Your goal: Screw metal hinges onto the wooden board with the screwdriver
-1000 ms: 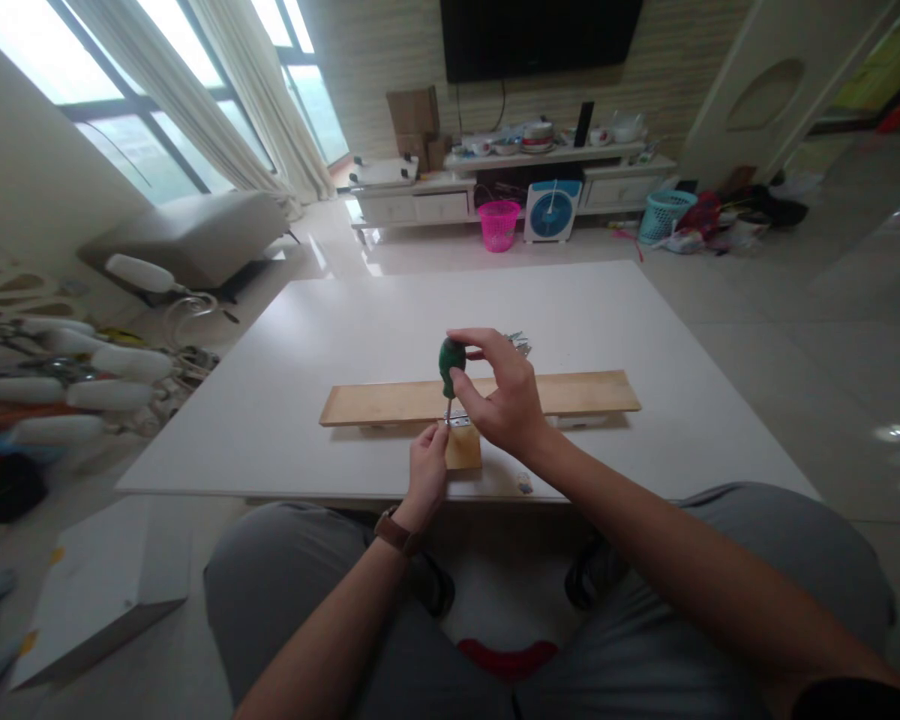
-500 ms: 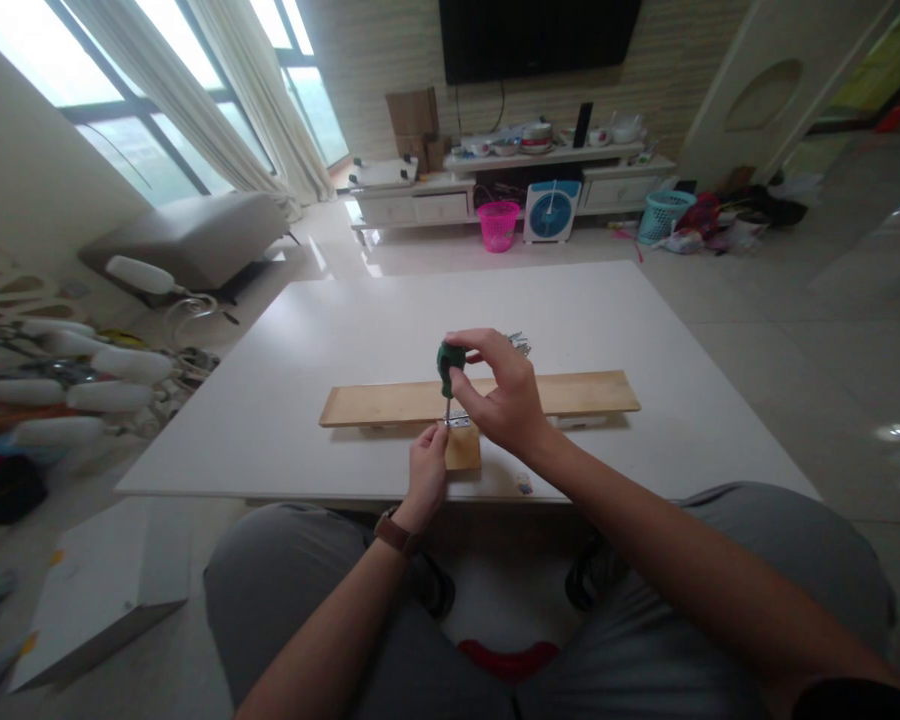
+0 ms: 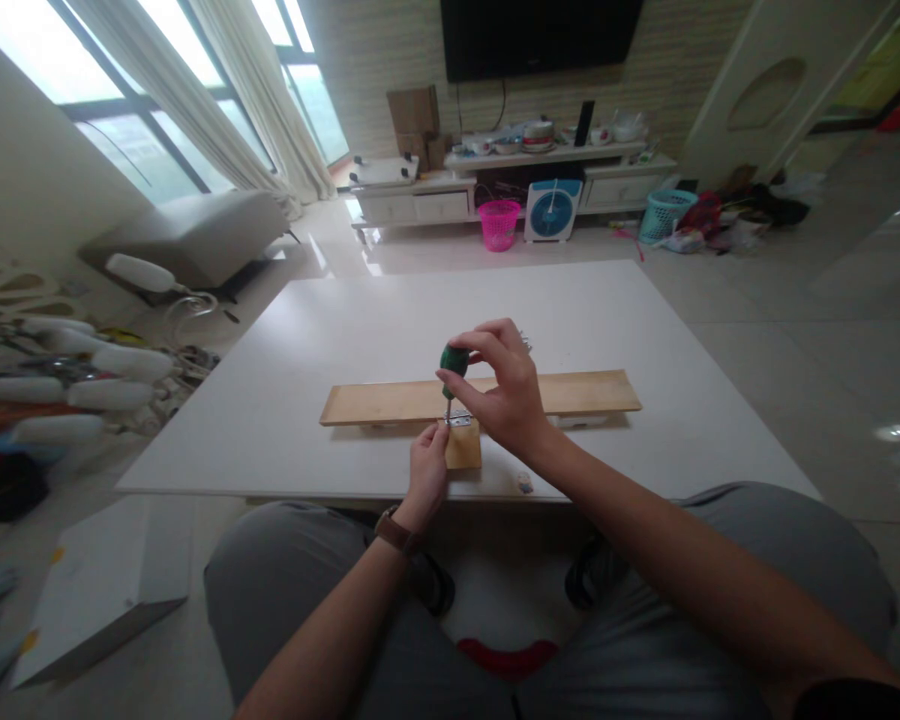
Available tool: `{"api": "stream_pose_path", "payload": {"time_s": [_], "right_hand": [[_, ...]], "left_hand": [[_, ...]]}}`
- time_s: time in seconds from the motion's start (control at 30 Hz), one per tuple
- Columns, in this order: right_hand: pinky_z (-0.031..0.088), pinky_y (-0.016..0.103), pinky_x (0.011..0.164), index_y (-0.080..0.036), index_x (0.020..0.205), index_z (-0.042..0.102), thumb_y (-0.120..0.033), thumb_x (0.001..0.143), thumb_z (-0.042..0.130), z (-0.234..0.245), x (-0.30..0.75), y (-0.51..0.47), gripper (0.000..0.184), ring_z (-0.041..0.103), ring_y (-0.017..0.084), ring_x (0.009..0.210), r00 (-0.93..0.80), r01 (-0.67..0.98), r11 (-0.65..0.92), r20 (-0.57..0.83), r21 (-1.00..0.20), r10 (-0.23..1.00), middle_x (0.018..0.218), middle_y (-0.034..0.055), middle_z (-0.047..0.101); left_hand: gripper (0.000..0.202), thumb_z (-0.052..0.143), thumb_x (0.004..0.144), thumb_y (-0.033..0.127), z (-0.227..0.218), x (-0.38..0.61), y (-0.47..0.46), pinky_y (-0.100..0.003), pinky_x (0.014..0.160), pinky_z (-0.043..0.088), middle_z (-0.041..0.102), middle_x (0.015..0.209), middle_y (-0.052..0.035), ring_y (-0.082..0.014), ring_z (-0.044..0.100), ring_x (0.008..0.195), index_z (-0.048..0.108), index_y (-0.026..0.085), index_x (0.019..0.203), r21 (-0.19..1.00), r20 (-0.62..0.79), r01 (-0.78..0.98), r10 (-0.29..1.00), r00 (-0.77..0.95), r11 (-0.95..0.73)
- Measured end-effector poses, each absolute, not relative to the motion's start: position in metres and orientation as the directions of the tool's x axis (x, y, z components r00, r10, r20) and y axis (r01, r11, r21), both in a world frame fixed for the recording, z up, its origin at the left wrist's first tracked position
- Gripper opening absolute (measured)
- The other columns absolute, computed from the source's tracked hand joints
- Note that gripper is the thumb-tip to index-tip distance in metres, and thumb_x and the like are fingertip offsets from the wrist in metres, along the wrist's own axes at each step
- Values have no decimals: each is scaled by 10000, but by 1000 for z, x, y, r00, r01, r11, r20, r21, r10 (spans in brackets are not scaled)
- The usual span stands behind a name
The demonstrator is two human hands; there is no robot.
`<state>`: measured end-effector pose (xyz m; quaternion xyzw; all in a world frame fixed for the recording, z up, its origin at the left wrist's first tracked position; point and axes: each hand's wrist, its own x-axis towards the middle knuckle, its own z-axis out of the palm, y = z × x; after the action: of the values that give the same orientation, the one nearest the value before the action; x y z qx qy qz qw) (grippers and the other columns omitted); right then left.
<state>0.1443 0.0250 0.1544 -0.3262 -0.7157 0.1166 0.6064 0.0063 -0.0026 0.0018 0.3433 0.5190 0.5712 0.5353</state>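
Note:
My right hand point(image 3: 504, 392) pinches the green handle of a small screwdriver point(image 3: 451, 366), held upright with its tip down on a metal hinge point(image 3: 459, 419). The hinge joins a long wooden board point(image 3: 577, 392) to a small wooden block point(image 3: 465, 448) near the table's front edge. My left hand point(image 3: 427, 468), with a brown watch strap on the wrist, is closed at the screwdriver's tip, fingers pressed together by the block's left side. What those fingers hold is too small to see.
The white table point(image 3: 345, 330) carries a small object point(image 3: 524, 484) by its front edge and some metal bits behind my right hand. A white box point(image 3: 101, 590) lies on the floor at left. Pink basket point(image 3: 499, 224), fan and TV cabinet stand far back.
My right fingers have turned on the screwdriver handle, the thumb and forefinger shifting round it. The left hand, board and block have stayed put.

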Motion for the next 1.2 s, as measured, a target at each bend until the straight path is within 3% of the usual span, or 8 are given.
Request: {"api": "stream_pose_path", "payload": {"time_s": [0.2, 0.4, 0.6, 0.8, 1.03, 1.2], "right_hand": [[636, 388, 861, -259, 1192, 625, -87, 913, 570, 156, 145, 24, 332, 680, 196, 1080, -90, 329, 800, 826, -502, 556, 1143, 43, 706], [642, 353, 785, -258, 1124, 659, -203, 918, 695, 155, 144, 25, 217, 650, 178, 990, -44, 321, 771, 804, -550, 592, 1080, 40, 621], [616, 403, 865, -259, 1190, 613, -58, 901, 520, 155, 145, 24, 364, 668, 204, 1084, -94, 348, 800, 832, -488, 548, 1140, 48, 703], [622, 363, 790, -261, 1110, 628, -219, 922, 711, 154, 145, 26, 210, 640, 180, 990, -51, 334, 776, 812, -534, 581, 1081, 29, 616], [635, 398, 885, -266, 1240, 584, -55, 914, 552, 153, 144, 25, 389, 684, 212, 1166, -106, 303, 815, 833, -493, 543, 1244, 61, 709], [656, 363, 819, -262, 1200, 617, -230, 926, 717, 152, 143, 27, 294, 666, 197, 1073, -117, 282, 799, 808, -531, 578, 1167, 51, 646]], "left_hand": [[419, 800, 763, 565, 0, 6, -3, -269, 670, 462, 699, 751, -30, -154, 561, 702, 703, 157, 764, 965, -144, -243, 971, -190, 95], [416, 791, 762, 568, 1, 6, -2, -278, 694, 475, 714, 790, -43, -169, 579, 740, 717, 160, 783, 966, -143, -241, 970, -197, 93], [411, 804, 741, 559, 2, 6, -3, -267, 677, 457, 697, 757, -32, -157, 551, 720, 702, 162, 754, 964, -148, -249, 966, -210, 94], [426, 801, 749, 567, 5, 6, -4, -274, 700, 475, 725, 800, -47, -171, 595, 755, 719, 151, 792, 962, -160, -249, 970, -184, 111], [419, 797, 743, 560, -1, 6, -2, -265, 659, 440, 679, 724, -20, -149, 542, 692, 690, 155, 753, 966, -158, -234, 966, -207, 108], [432, 793, 748, 573, -1, 6, -2, -271, 661, 445, 675, 723, -20, -156, 558, 695, 677, 157, 755, 966, -160, -231, 968, -196, 113]]}}
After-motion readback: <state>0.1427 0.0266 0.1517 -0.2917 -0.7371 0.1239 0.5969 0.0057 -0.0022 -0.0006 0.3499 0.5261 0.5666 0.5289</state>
